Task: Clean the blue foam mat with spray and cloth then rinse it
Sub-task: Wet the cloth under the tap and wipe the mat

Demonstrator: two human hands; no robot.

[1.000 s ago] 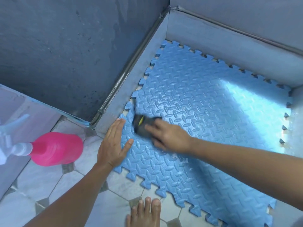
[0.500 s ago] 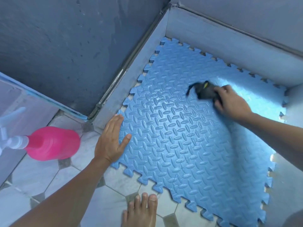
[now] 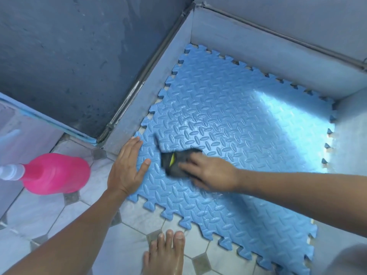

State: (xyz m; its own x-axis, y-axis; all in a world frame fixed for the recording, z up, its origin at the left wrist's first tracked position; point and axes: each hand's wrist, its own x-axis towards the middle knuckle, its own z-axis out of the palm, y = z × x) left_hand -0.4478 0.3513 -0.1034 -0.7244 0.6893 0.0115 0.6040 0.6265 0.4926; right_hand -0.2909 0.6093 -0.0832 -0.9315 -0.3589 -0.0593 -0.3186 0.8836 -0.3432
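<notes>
A blue foam mat (image 3: 238,120) with a raised diamond-plate pattern and jigsaw-toothed edges lies flat on the floor. It sits in a recess bounded by low grey walls (image 3: 258,54) on its far sides. Its near corner reaches out onto the pale tiled floor (image 3: 89,215) with small dark diamond insets. The far right part of the mat shines in bright light.

The left hand (image 3: 127,171) lies palm down on the mat's near left edge. Its fingers are straight and together, pointing away from the person, and the thumb is spread out to the right. It holds nothing and simply presses flat on the foam, with the forearm running back toward the lower left.

The right hand (image 3: 210,173) comes in from the right, its arm stretched across the mat. Its fingers are bent over a bunched dark grey cloth (image 3: 176,161) with a yellow-green mark, holding it down against the mat's surface. The cloth and fingertips are blurred. The cloth sits just right of the left thumb, close to it but apart.

A pink plastic spray bottle (image 3: 55,173) with a clear neck stands on the tiles to the left, well clear of the mat. A bare foot (image 3: 164,253) rests on the tiles at the bottom, its toes just short of the mat's near edge.
</notes>
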